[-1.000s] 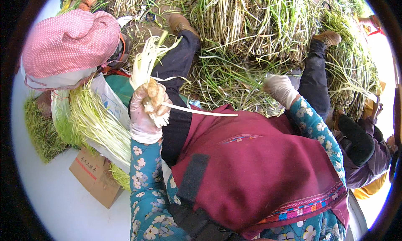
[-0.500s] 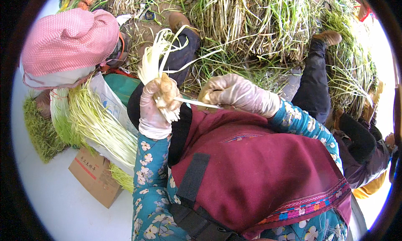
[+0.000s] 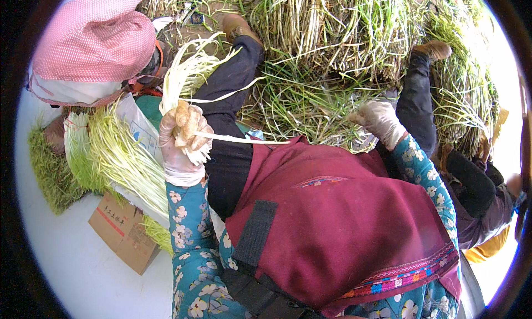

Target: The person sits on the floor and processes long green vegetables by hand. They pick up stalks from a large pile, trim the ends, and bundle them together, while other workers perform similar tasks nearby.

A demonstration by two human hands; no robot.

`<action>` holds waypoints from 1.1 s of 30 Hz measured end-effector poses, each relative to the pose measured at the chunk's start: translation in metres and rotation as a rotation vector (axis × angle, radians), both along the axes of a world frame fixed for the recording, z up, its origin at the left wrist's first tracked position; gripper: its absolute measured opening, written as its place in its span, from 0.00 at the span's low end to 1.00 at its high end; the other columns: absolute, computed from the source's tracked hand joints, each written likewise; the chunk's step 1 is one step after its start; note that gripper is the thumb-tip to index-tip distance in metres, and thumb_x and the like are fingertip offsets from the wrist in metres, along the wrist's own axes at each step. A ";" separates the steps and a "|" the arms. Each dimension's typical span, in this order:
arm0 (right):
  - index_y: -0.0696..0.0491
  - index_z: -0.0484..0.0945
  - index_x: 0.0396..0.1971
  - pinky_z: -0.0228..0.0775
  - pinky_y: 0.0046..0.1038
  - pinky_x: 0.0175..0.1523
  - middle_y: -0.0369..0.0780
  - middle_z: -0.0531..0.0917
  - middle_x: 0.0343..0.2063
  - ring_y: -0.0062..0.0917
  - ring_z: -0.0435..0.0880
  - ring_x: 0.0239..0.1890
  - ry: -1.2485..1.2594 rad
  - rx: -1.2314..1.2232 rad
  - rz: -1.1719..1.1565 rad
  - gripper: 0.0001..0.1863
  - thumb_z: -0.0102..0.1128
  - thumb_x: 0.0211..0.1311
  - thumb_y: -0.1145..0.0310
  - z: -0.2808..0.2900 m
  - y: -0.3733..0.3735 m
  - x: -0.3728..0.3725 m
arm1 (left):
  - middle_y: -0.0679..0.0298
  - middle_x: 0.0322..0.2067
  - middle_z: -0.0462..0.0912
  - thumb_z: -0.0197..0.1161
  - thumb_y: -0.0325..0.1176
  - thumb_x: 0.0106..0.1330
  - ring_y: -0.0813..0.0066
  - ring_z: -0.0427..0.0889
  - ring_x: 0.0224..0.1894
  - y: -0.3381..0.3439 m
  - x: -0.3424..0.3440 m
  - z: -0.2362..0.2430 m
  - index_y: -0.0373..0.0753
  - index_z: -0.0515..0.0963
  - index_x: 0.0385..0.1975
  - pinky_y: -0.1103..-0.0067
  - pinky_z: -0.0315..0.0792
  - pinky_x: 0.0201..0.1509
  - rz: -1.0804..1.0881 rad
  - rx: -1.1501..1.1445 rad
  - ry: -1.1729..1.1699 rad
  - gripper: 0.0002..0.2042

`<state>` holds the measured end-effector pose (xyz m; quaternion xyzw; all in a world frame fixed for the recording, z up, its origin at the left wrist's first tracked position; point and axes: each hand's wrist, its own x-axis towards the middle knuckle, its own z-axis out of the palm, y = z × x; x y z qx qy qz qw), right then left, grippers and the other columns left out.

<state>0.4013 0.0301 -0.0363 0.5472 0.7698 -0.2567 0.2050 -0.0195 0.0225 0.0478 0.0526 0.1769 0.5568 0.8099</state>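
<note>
My left hand (image 3: 185,133), in a thin soiled glove, is closed round a bunch of blanched garlic shoots (image 3: 185,78). Their white stem ends show below the fingers, and the pale yellow leaves fan out above. One white stalk (image 3: 244,139) sticks out sideways from between the fingers, over my dark trouser leg and up to the maroon apron (image 3: 332,208). My right hand (image 3: 379,122), gloved too, is away to the right, above cut green leaves. Its fingers are curled together; whether anything is between them is hidden.
A big heap of untrimmed green stalks (image 3: 332,31) lies ahead, with loose trimmings (image 3: 299,111) before it. At left, bundled pale shoots (image 3: 136,158) rest near a cardboard box (image 3: 123,230). A person in a pink head covering (image 3: 94,39) sits close at left.
My right hand has left the stalk by the bunch and moved right, over the trimmings. My left hand has shifted left and slightly down with the bunch. The person's head covering has moved up.
</note>
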 end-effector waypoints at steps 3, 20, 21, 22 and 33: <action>0.49 0.81 0.50 0.74 0.31 0.49 0.46 0.83 0.46 0.34 0.83 0.49 0.927 -0.230 -0.226 0.22 0.63 0.62 0.52 0.039 0.005 -0.034 | 0.60 0.24 0.72 0.60 0.36 0.65 0.78 0.66 0.17 0.003 0.009 0.004 0.32 0.72 0.34 0.82 0.64 0.16 -0.020 0.014 0.024 0.12; 0.52 0.82 0.40 0.68 0.18 0.29 0.30 0.83 0.26 0.13 0.77 0.23 1.364 -0.715 -0.611 0.14 0.56 0.70 0.58 0.073 0.029 -0.105 | 0.57 0.55 0.77 0.67 0.43 0.61 0.84 0.75 0.24 0.012 0.082 -0.013 0.34 0.63 0.65 0.85 0.75 0.26 -0.112 -0.145 0.499 0.35; 0.51 0.82 0.41 0.71 0.21 0.31 0.33 0.84 0.25 0.17 0.78 0.23 1.305 -0.673 -0.535 0.15 0.56 0.69 0.55 0.072 0.027 -0.113 | 0.57 0.52 0.78 0.68 0.42 0.61 0.81 0.78 0.24 0.002 0.097 -0.020 0.33 0.65 0.62 0.83 0.76 0.26 -0.120 -0.211 0.548 0.33; 0.49 0.80 0.46 0.74 0.28 0.35 0.39 0.84 0.31 0.28 0.82 0.28 0.998 -0.556 -0.404 0.16 0.57 0.68 0.54 0.070 0.026 -0.117 | 0.57 0.50 0.80 0.68 0.41 0.60 0.77 0.80 0.25 -0.004 0.106 -0.027 0.32 0.68 0.60 0.82 0.78 0.27 -0.134 -0.219 0.562 0.31; 0.46 0.83 0.44 0.78 0.32 0.41 0.41 0.86 0.36 0.34 0.85 0.36 0.525 0.381 -0.019 0.12 0.58 0.61 0.65 -0.017 0.070 -0.007 | 0.73 0.20 0.71 0.64 0.37 0.65 0.84 0.70 0.20 0.010 0.079 -0.030 0.32 0.74 0.48 0.81 0.73 0.30 -0.125 -0.324 0.333 0.18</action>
